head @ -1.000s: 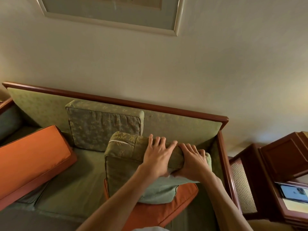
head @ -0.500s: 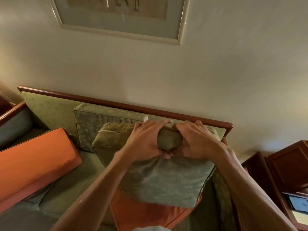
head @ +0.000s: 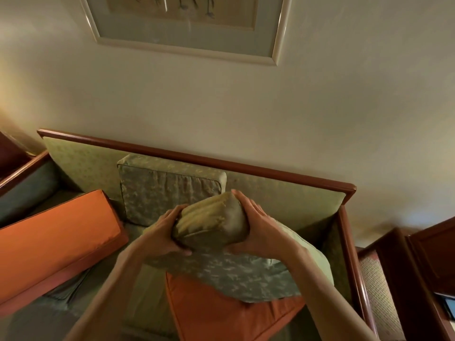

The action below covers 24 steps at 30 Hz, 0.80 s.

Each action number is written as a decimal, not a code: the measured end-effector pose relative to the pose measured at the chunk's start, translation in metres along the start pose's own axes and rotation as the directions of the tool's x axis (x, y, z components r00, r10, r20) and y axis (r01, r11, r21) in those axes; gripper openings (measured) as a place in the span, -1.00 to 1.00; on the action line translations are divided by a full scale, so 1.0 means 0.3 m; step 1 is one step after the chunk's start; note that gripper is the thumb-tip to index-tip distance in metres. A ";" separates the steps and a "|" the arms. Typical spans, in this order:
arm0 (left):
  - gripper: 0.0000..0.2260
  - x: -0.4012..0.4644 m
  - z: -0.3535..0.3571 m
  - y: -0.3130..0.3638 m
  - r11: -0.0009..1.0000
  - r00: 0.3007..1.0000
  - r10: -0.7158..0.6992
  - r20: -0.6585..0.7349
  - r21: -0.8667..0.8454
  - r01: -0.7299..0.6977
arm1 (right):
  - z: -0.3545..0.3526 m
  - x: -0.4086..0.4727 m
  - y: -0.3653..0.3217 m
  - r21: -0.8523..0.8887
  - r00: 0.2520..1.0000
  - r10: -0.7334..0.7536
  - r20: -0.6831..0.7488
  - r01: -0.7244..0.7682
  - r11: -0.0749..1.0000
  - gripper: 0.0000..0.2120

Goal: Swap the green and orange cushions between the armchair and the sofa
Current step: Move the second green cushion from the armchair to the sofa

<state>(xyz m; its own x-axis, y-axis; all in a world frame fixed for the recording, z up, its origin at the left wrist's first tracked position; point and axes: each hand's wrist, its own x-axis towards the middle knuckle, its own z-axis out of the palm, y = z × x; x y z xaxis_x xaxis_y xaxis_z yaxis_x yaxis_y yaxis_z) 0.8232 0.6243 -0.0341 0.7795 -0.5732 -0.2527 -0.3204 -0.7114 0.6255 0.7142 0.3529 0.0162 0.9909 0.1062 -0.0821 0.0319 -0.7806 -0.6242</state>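
Both my hands grip one green patterned cushion [head: 236, 274] by its near corner, holding it tilted above the sofa seat. My left hand [head: 163, 232] squeezes the corner from the left and my right hand [head: 261, 230] from the right. Under the cushion lies an orange cushion [head: 221, 313] on the seat's right half. A second green cushion [head: 167, 190] leans upright against the sofa backrest [head: 283, 193]. A large orange cushion [head: 54, 239] lies tilted on the sofa's left side.
The sofa has a dark wooden frame rail [head: 197, 156] along the wall. A framed picture [head: 187, 28] hangs above. Dark wooden furniture [head: 423, 267] with a woven panel stands to the right, and a wooden arm [head: 22, 168] shows at far left.
My hands have lifted the green cushion off the orange one and turned it, shifting from its top edge to pinching one corner. The view has tilted up toward the wall.
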 end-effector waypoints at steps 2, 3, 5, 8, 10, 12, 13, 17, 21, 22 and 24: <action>0.21 -0.006 -0.037 0.065 1.000 1.000 0.004 0.029 0.014 -0.004 | 0.061 0.015 0.078 -0.088 0.999 0.044 0.020 -0.042 0.995 0.20; 0.25 -0.009 -0.044 0.124 0.999 0.998 0.048 0.026 0.004 -0.048 | 0.098 0.022 0.128 -0.124 0.997 0.066 0.034 -0.061 0.990 0.20; 0.29 -0.006 -0.030 0.250 0.984 0.993 0.120 -0.015 0.133 -0.117 | 0.172 0.026 0.210 -0.151 0.994 0.096 0.058 -0.086 0.985 0.21; 0.26 0.023 -0.025 0.314 0.931 0.999 0.028 -0.046 0.366 -0.009 | 0.222 0.044 0.261 -0.217 0.996 0.077 0.054 -0.064 0.974 0.21; 0.24 0.035 -0.042 0.265 0.899 0.996 -0.081 -0.030 0.430 0.086 | 0.226 0.057 0.288 -0.278 0.993 0.102 0.064 -0.081 0.957 0.22; 0.27 0.020 -0.046 0.210 0.862 0.989 -0.141 -0.031 0.488 0.139 | 0.222 0.050 0.346 -0.281 0.970 0.231 0.075 -0.202 0.938 0.25; 0.25 0.005 -0.041 0.181 0.858 0.987 -0.151 -0.052 0.490 0.157 | 0.225 0.038 0.374 -0.261 0.955 0.291 0.064 -0.265 0.928 0.24; 0.08 -0.061 -0.061 0.069 0.898 0.968 -0.204 -0.144 0.366 0.244 | 0.279 0.025 0.380 -0.238 0.971 0.240 0.003 -0.232 0.943 -0.10; -0.06 -0.113 -0.158 -0.043 0.943 0.966 -0.214 -0.146 0.228 0.243 | 0.250 0.077 0.269 -0.181 0.985 0.147 0.090 -0.129 0.975 -0.35; -0.08 -0.125 -0.179 -0.059 0.949 0.966 -0.207 -0.157 0.208 0.238 | 0.229 0.090 0.243 -0.173 0.986 0.128 0.105 -0.109 0.979 -0.37; -0.12 -0.144 -0.208 -0.082 0.960 0.964 -0.191 -0.184 0.170 0.223 | 0.187 0.101 0.195 -0.169 0.990 0.093 0.108 -0.074 0.983 -0.44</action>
<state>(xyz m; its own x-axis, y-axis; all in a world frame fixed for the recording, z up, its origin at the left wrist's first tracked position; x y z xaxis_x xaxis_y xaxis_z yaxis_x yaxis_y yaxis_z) 0.8310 0.6920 0.0074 0.9120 -0.3416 -0.2271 -0.2253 -0.8798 0.4184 0.7388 0.3451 -0.0664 0.9697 0.0994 -0.2233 -0.0195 -0.8791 -0.4761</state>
